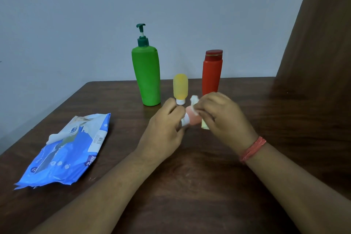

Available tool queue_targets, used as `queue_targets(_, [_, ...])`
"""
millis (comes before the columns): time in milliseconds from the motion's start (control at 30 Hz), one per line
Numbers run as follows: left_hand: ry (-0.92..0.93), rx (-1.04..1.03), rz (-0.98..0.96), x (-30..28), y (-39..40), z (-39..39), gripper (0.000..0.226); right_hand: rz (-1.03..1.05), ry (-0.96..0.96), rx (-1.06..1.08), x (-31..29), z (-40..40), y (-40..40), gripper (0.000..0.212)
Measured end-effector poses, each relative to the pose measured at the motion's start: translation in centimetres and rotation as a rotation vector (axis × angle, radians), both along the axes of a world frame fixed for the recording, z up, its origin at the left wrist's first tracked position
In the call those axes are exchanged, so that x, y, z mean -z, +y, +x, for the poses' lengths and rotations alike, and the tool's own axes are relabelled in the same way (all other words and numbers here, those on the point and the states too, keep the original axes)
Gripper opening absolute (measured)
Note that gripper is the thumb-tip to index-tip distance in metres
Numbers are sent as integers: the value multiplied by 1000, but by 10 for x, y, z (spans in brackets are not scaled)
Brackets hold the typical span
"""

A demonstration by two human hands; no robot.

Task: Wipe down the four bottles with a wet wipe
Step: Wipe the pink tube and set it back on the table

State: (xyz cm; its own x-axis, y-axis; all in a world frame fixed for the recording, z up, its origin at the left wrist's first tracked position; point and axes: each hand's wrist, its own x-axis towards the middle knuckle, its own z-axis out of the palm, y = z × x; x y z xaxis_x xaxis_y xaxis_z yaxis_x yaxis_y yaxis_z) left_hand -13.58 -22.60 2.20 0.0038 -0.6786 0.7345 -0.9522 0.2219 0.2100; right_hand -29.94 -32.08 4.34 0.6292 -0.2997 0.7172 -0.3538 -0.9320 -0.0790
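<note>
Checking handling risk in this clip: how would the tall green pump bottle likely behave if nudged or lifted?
The green pump bottle stands tall on a fairly narrow base and looks slightly leaning, so a high push may tip it. Its smooth plastic could be slippery after wiping. Weight cannot be judged; it is opaque.

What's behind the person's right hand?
The red bottle stands behind the right hand; the hand covers the bottle's base. A white wipe peeks out by the fingers.

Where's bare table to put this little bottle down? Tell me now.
Bare table lies right of the red bottle, toward the curtain. More lies between the wipes pack and the green bottle. It is crowded around the yellow bottle, behind both hands.
</note>
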Motion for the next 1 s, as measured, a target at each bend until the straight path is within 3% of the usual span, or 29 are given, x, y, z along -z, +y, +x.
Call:
queue_targets(100, [-71,65,-25,-1,0,-3,31,-20,80,-64,-2,5,3,11])
queue_targets(233, [-148,28,-2,-2,2,-3,34,67,29,78,-2,-4,-15,16])
queue_targets(333, [-94,2,1,-3,3,-3,36,212,-61,196,-3,-15,-26,12])
queue_targets(433, [95,-28,-34,-4,3,-2,39,347,-189,224,-1,-16,-24,7])
queue_targets(600, [397,-101,-39,-1,5,-3,43,641,-482,85,1,-2,-10,8])
queue_targets(733, [547,-129,-67,-2,2,-5,38,867,-543,-78,6,8,-1,13])
queue_targets(900, [764,-36,117,6,-2,-2,27,695,-390,-181,7,14,12,13])
queue_targets(1000, [1234,200,204,5,-4,-4,23,771,-419,-234,2,8,6,18])
